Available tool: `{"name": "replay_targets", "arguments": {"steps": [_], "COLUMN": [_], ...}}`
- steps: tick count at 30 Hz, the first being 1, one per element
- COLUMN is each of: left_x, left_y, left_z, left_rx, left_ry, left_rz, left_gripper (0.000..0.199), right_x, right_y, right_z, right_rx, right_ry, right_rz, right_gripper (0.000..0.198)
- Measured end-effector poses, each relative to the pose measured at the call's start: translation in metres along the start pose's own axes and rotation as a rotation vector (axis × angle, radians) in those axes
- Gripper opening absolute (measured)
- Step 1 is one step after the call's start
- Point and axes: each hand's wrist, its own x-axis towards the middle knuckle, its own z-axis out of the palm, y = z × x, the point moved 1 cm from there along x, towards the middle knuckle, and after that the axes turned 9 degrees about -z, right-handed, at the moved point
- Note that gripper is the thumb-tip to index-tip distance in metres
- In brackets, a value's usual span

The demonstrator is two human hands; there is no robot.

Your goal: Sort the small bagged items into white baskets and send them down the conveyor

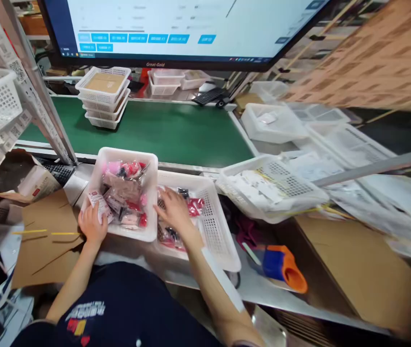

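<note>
Your left hand (92,224) grips the near-left corner of the full basket (147,164), fingers curled over its rim, pinching a white slip (99,205) against the edge. That basket is heaped with small packets (125,193) in pink, red and clear wrap. Your right hand (174,209) lies flat and spread inside the second basket (216,231), just right of the first and touching it, palm down on a few packets there. By the look of it, most of the packets sit in the left basket and only a handful in the right one; much of its perforated floor shows bare. I judge the sorting is well short of done, though which way the packets travel I cannot tell.

Right of you, a third basket (227,173) sits tilted, holding white paper bags. An orange and blue tool (283,265) lies near, on the metal bench (263,289). Cardboard (46,236) lies flat on your left, and a keyboard (59,171) peeks out beyond it.

Further off runs a green conveyor (176,130) carrying a stack of white baskets (104,99). Above it hangs a big monitor (176,24) with blue buttons. A metal rack (35,86) rises on the left, and the right side is blurred.
</note>
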Motion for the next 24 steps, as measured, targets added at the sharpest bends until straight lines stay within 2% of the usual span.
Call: {"name": "replay_targets", "arguments": {"steps": [2, 4, 6, 9, 11, 14, 17, 20, 22, 23, 24], "left_x": [0.0, -0.001, -0.002, -0.003, -0.003, -0.003, -0.003, -0.003, -0.004, -0.004, -0.004], "left_y": [-0.001, -0.002, -0.003, -0.003, -0.002, -0.003, -0.004, -0.004, -0.004, -0.004, -0.004], "left_z": [-0.001, -0.001, -0.001, -0.001, -0.002, -0.002, -0.003, -0.003, -0.003, -0.003, -0.002], "left_rx": [0.005, 0.005, 0.003, -0.003, -0.006, -0.003, 0.005, 0.025, 0.042, 0.048, 0.05], "left_ry": [0.018, 0.038, 0.047, 0.026, -0.002, -0.034, -0.048, -0.069, -0.083, -0.086, -0.084], "left_rz": [0.021, 0.035, 0.034, 0.024, 0.017, 0.0, 0.0, 0.0, -0.006, -0.006, -0.004], "left_gripper": [0.057, 0.055, 0.054, 0.055, 0.055, 0.054, 0.054, 0.054, 0.053, 0.053, 0.053], "right_x": [0.036, 0.064, 0.079, 0.079, 0.073, 0.06, 0.04, 0.008, -0.016, -0.027, -0.035], "right_y": [-0.034, -0.056, -0.065, -0.067, -0.069, -0.073, -0.061, -0.02, 0.017, 0.035, 0.05], "right_z": [0.007, 0.014, 0.021, 0.031, 0.034, 0.028, 0.006, -0.02, -0.027, -0.026, -0.021], "right_rx": [-0.031, -0.045, -0.047, -0.067, -0.078, -0.074, -0.059, -0.012, 0.01, 0.009, 0.002], "right_ry": [-0.247, -0.394, -0.453, -0.461, -0.421, -0.333, -0.191, 0.161, 0.378, 0.413, 0.379], "right_rz": [-0.185, -0.246, -0.252, -0.244, -0.22, -0.174, -0.118, -0.042, 0.044, 0.097, 0.146], "right_gripper": [0.061, 0.047, 0.032, 0.032, 0.022, 0.033, 0.038, 0.037, 0.034, 0.033, 0.033]}}
